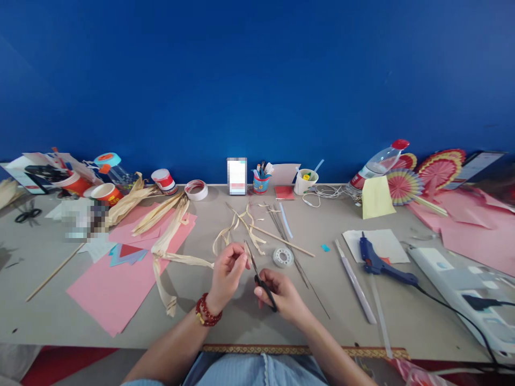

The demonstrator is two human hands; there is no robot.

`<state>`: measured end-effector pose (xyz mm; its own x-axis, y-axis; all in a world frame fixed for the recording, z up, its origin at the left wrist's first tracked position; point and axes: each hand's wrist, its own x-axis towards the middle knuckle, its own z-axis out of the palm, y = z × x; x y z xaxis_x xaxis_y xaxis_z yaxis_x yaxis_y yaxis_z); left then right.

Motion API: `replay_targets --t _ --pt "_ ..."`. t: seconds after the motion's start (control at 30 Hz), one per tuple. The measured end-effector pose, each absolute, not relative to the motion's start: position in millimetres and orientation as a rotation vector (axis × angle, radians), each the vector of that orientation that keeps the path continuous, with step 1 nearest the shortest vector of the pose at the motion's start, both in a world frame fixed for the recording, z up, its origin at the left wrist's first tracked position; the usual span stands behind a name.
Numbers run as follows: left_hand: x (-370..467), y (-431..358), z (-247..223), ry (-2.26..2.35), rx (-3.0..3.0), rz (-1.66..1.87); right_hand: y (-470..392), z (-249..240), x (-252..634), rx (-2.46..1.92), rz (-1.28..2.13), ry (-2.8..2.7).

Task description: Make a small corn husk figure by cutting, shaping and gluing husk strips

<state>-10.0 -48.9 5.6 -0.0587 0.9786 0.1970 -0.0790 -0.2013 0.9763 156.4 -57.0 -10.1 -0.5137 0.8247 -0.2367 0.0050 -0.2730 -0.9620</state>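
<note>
My left hand [230, 271], with a red bead bracelet on the wrist, pinches a small pale strip that looks like corn husk [247, 251]. My right hand [284, 294] grips black-handled scissors [264, 292], their blades pointing up and away beside the left fingertips. Whether the blades touch the strip I cannot tell. A longer dried husk [185, 259] runs from the left up to my left hand; its end is hidden there. Just beyond the hands lie curled husk strips [225, 236], a thin wooden stick [281, 238] and a roll of clear tape [282, 257].
Pink paper sheets [116, 292] lie at left beside a wooden stick [56, 274]. On the right are a purple-handled craft knife [357, 289], a blue glue gun [376, 262] and a white power strip [454, 289]. Cups and a bottle [376, 163] stand along the blue wall.
</note>
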Motion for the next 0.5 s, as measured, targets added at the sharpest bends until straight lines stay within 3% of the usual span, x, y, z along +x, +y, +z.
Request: replay_targets --t 0.5 --pt "-10.0 -47.2 6.0 1.109 1.216 1.48 -58.0 -9.6 159.6 -1.114 1.832 -1.44"
